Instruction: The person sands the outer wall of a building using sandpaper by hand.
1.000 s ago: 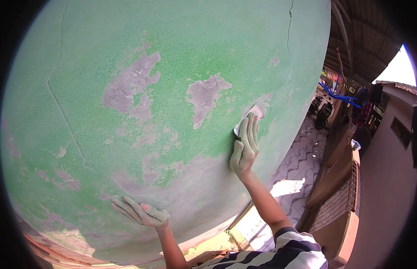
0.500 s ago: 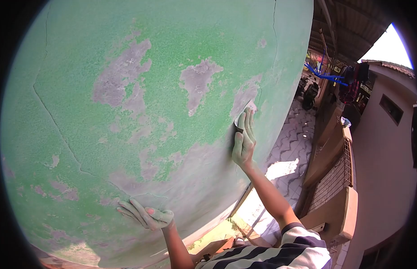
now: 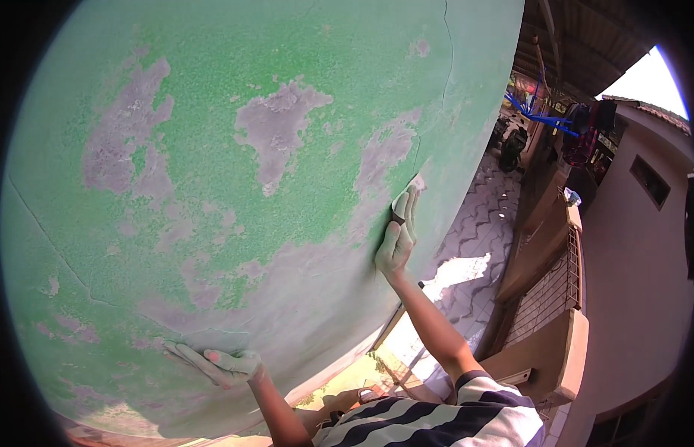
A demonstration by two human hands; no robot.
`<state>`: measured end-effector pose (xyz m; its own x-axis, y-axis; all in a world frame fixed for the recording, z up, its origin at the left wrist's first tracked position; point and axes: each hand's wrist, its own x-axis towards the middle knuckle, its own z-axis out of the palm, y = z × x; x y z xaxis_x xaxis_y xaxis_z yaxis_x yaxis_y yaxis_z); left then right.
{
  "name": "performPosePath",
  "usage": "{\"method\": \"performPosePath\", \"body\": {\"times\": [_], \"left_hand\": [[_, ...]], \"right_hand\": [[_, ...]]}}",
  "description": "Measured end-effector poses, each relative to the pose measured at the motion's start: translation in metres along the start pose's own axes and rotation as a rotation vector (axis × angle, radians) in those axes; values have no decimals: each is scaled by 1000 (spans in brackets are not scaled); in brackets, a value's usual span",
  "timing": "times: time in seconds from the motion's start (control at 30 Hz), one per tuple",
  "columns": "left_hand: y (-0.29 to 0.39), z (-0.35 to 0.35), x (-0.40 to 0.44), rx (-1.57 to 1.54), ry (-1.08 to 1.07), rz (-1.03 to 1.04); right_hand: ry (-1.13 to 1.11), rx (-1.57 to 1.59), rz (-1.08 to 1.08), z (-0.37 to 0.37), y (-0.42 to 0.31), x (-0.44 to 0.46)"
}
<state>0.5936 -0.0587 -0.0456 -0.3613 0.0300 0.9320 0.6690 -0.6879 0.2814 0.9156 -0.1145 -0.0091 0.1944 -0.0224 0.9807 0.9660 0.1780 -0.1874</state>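
A wall (image 3: 317, 216) with worn green paint and bare grey patches fills most of the view. My right hand (image 3: 398, 242) presses a small folded piece of sandpaper (image 3: 397, 217) against it, beside a long grey patch. The sheet has a pale face and a dark edge, and the fingers partly cover it. Lower left, my left hand (image 3: 219, 366) rests on the wall below a thin crack, fingers extended and thumb lifted apart, holding nothing. Pale dust coats both hands.
To the right runs a paved walkway (image 3: 466, 238) with a low wall and metal railing (image 3: 574, 261) alongside. A blue hanger rack (image 3: 541, 119) with clothes hangs farther back, near a parked motorcycle (image 3: 513, 145). A pale building (image 3: 638, 246) stands at far right.
The view has shifted, so the wall's patches appear farther left. My right hand has slid slightly down and right along the wall with the sandpaper. My left hand still rests near the crack.
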Motion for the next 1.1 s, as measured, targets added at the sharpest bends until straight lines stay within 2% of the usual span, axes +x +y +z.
{"method": "performPosePath", "body": {"times": [0.1,0.17,0.23,0.27,0.33,0.37,0.43,0.47,0.5,0.53,0.6,0.67,0.7,0.77,0.83,0.9,1.0,1.07,1.1], "left_hand": [[7,4,2,-40,35,-31],[14,6,3,-35,64,-146],[17,11,4,-28,68,-146],[19,12,5,-24,72,-151],[32,18,7,18,54,-180],[39,23,7,54,49,-211],[49,34,7,38,35,-196],[55,39,6,22,30,-179],[62,44,4,31,32,-182],[69,49,1,33,2,-161],[77,54,-3,35,-33,-130],[82,60,-7,76,-121,-22],[87,64,-7,71,-117,-20],[99,70,-9,59,-169,62],[111,76,-20,56,-220,106],[126,85,-27,50,-267,157],[150,97,-33,22,-377,310],[161,105,-36,-20,-420,256],[162,106,-37,-15,-418,265]], "right_hand": [[-76,6,-39,-13,50,50],[87,87,217,-22,87,94],[253,199,464,-34,121,114],[247,197,476,-35,129,107],[327,76,683,-39,131,98],[278,87,680,-36,124,79],[256,-80,239,-14,80,45],[80,49,189,-15,58,26],[-41,22,-5,-17,51,18],[-45,30,-1,-20,59,25],[-113,13,-148,-29,91,56],[58,53,53,-38,112,97],[64,52,50,-45,132,102],[168,300,748,-56,168,100],[204,278,815,-45,146,76],[199,-6,343,-26,97,44],[-157,10,-89,-19,64,6],[-231,-10,-226,-29,76,52],[-153,16,-148,-32,86,83]]}}
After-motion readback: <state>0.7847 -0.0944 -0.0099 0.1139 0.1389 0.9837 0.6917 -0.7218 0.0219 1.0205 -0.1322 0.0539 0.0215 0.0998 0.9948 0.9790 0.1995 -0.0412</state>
